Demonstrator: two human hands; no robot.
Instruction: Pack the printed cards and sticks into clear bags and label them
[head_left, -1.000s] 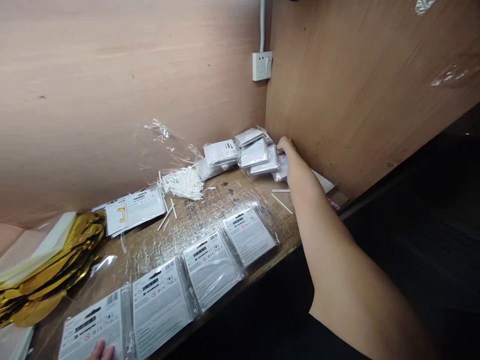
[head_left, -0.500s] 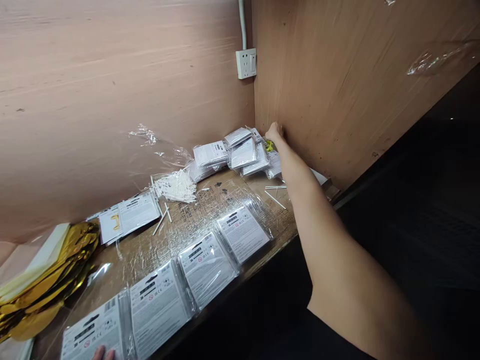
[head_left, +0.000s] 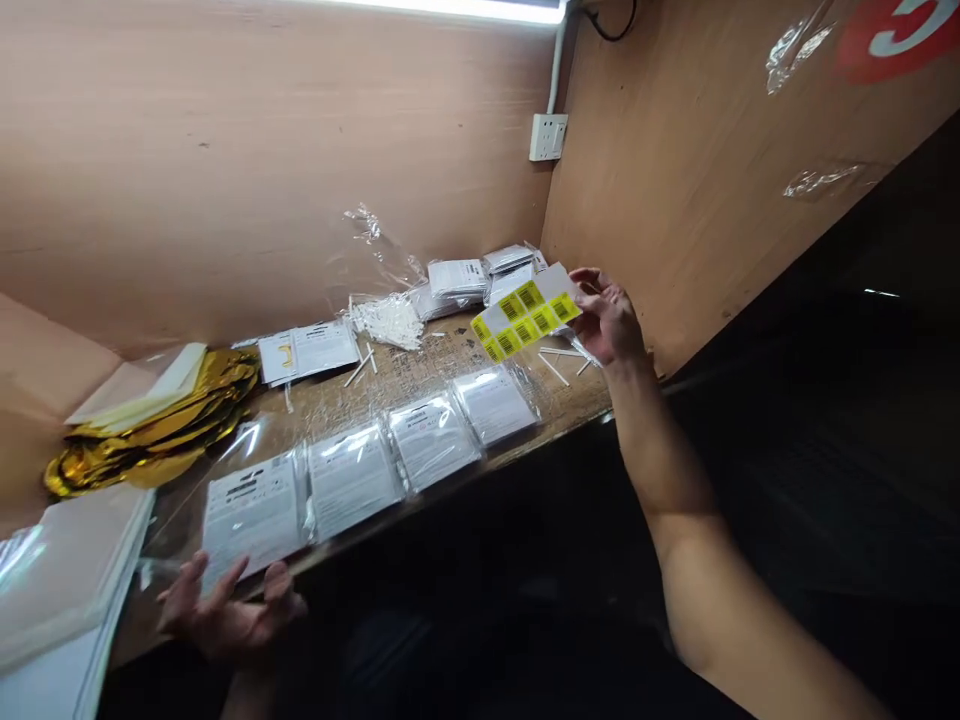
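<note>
My right hand [head_left: 611, 318] holds up a sheet of yellow barcode stickers [head_left: 525, 317] by its right end, above the far right part of the wooden bench [head_left: 420, 365]. My left hand [head_left: 225, 610] hovers at the bench's near edge, fingers spread, palm up, just below the leftmost of several bagged white cards [head_left: 360, 475] laid in a row. It holds nothing.
A pile of bagged white packs [head_left: 480, 278] lies in the back corner. Loose white sticks [head_left: 386, 320] lie beside it. Gold foil [head_left: 157, 430] is heaped at the left, with white sheets [head_left: 52, 580] nearer. A wall socket [head_left: 548, 137] sits above the corner.
My right hand has pulled back from the corner pile, now holding the yellow sticker sheet. My left hand has lifted off the leftmost card and opened. The view has tilted up and left.
</note>
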